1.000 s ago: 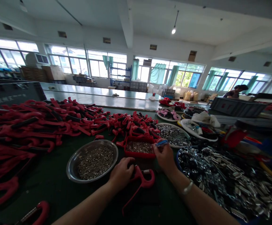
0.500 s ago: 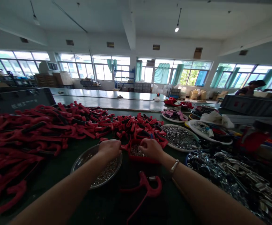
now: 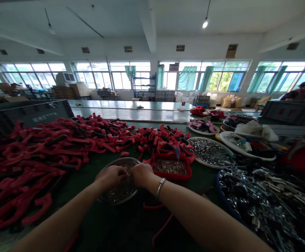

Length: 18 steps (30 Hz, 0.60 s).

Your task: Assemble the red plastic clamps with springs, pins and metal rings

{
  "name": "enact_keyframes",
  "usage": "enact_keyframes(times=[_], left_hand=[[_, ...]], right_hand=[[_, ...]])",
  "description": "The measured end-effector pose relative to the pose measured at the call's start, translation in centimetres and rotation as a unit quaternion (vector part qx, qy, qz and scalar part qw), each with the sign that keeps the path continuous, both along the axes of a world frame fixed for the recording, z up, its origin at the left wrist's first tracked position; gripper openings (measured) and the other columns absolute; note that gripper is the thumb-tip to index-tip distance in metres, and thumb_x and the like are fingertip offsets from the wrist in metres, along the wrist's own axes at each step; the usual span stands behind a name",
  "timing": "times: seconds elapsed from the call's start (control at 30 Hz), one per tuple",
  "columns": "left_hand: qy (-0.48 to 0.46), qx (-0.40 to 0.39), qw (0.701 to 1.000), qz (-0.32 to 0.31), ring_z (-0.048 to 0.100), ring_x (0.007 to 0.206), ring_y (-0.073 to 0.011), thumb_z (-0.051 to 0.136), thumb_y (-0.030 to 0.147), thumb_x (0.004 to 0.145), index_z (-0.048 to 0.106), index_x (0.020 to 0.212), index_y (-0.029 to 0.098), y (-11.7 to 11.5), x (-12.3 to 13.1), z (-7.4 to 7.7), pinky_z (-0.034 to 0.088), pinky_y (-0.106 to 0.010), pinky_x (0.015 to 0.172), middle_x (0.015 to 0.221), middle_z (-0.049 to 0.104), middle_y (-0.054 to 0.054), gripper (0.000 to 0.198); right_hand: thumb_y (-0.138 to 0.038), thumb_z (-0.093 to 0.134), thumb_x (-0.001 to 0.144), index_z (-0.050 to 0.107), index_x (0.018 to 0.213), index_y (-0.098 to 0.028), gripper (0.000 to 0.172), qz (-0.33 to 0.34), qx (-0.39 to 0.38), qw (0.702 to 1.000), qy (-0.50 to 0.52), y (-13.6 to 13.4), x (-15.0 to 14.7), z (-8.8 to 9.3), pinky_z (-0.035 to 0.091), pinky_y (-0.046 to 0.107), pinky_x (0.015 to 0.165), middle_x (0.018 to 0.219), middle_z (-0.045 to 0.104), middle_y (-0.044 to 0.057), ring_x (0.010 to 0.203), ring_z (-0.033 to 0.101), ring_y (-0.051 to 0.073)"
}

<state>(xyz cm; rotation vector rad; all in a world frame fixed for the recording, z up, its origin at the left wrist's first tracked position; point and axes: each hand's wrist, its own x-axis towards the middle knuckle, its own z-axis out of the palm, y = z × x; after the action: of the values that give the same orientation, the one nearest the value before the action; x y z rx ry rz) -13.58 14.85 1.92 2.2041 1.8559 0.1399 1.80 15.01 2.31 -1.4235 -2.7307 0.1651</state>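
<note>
My left hand (image 3: 112,176) is over the left side of a round bowl (image 3: 107,200) of small metal parts (image 3: 119,190), its fingers curled inward. Close beside it, my right hand (image 3: 141,174) has crossed to the bowl's right rim with its fingers bent together. Whatever either hand pinches is too small or hidden to make out. Right of the bowl stands a red tray (image 3: 189,173) of small metal pins (image 3: 170,166). A red plastic handle piece (image 3: 153,207) lies on the dark table, mostly hidden under my right forearm.
Red and black plastic handles (image 3: 44,147) are heaped at left and behind the bowl. At right are a plate of metal parts (image 3: 210,152) and a blue-rimmed basin (image 3: 222,196) of metal pieces. Grey crates (image 3: 49,112) flank the table. Another person (image 3: 300,91) is at far right.
My right hand has left the red tray and moved left to the bowl. My left hand has shifted lower and left over the bowl. The view has turned slightly left.
</note>
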Motion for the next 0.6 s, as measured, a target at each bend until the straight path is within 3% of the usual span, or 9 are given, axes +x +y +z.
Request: enact_keyframes(times=[0.27,0.43,0.6], left_hand=[[-0.082,0.014,0.997,0.001,0.059,0.071,-0.016,0.052,0.041,0.073,0.067,0.077,0.025,0.1,-0.6,-1.6,0.039,-0.022,0.06,0.076,0.068,0.001,0.022],[-0.124,0.016,0.992,0.003,0.06,0.068,-0.0161,0.054,0.036,0.069,0.067,0.074,0.021,-0.2,-0.6,-1.8,0.041,-0.022,0.06,0.071,0.067,0.0,0.02],[-0.181,-0.001,0.983,-0.002,0.062,0.07,-0.0166,0.054,0.039,0.068,0.066,0.076,0.017,-0.7,-0.3,-1.5,0.044,-0.021,0.06,0.074,0.069,-0.001,0.026]], right_hand=[[-0.037,0.052,0.082,0.07,0.088,-0.025,0.022,-0.017,0.019,0.992,0.126,-0.7,2.2,-0.4,0.046,0.026,0.071,0.091,0.07,0.003,0.086,0.062,0.018],[-0.021,0.056,0.072,0.072,0.082,-0.023,0.019,-0.026,0.011,0.978,0.207,-0.6,1.8,-0.8,0.045,0.023,0.073,0.084,0.072,0.002,0.081,0.064,0.016],[-0.019,0.057,0.075,0.071,0.084,-0.018,0.016,-0.036,-0.003,0.957,0.288,-0.6,3.1,-0.9,0.044,0.017,0.061,0.073,0.071,0.0,0.066,0.062,0.011]])
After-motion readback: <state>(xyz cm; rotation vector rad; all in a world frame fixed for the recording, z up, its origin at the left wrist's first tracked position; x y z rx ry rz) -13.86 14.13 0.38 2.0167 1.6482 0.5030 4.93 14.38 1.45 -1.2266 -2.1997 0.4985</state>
